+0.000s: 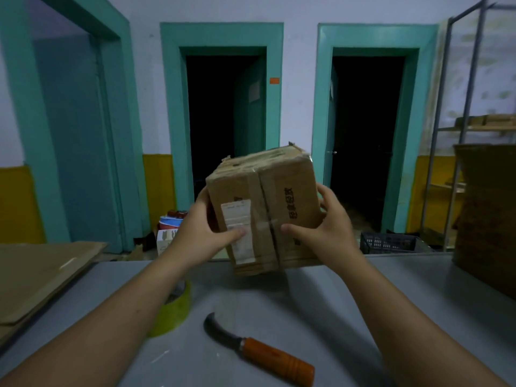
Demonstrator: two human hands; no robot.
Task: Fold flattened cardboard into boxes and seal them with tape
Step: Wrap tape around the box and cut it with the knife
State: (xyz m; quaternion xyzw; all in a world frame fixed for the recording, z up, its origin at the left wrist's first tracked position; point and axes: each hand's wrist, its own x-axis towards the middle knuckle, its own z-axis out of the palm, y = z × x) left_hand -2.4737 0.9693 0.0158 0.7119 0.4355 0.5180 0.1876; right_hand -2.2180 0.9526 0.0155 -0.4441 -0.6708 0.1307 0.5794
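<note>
Holding brown taped cardboard box with white label [262,208] tilted, over far edge of grey surface [335,317]; contact with surface unclear. Left grip [201,233] and right grip [326,227] clamped on opposite sides, 2 thumbs across front face. Risks: ragged top edge may split under squeeze; box may slip off far edge; forearms close above hooked orange-handled knife [259,350] and yellow-green tape roll [173,317].

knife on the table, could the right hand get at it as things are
Probably yes, once freed: the knife lies bare on the table between the forearms, nothing over it. But the right hand grips the box with the left hand, so it must let go first.
</note>
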